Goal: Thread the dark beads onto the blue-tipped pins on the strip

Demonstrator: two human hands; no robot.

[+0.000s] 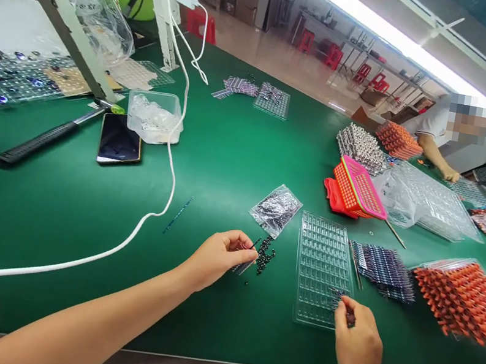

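Note:
My left hand (217, 260) is closed in a pinch on a small striped strip of thin-legged parts (243, 267), partly covered by the fingers. Just beyond its fingertips lies a loose pile of black beads (264, 255). A clear plastic bag of dark bits (276, 208) rests behind the pile. My right hand (358, 341) is closed at the near right corner of a clear ridged tray (321, 257). Its fingertips pinch a few dark thin-legged parts (335, 297), too small to name exactly. A stack of dark striped strips (381, 270) sits to the tray's right.
Orange strip bundles (468, 300) lie at right, a pink basket (360, 188) behind the tray. A white cable (143, 221) crosses the left side, near a phone (120, 140), a hammer (47, 140) and a plastic tub (154, 117). A co-worker's hand (449, 173) is at far right.

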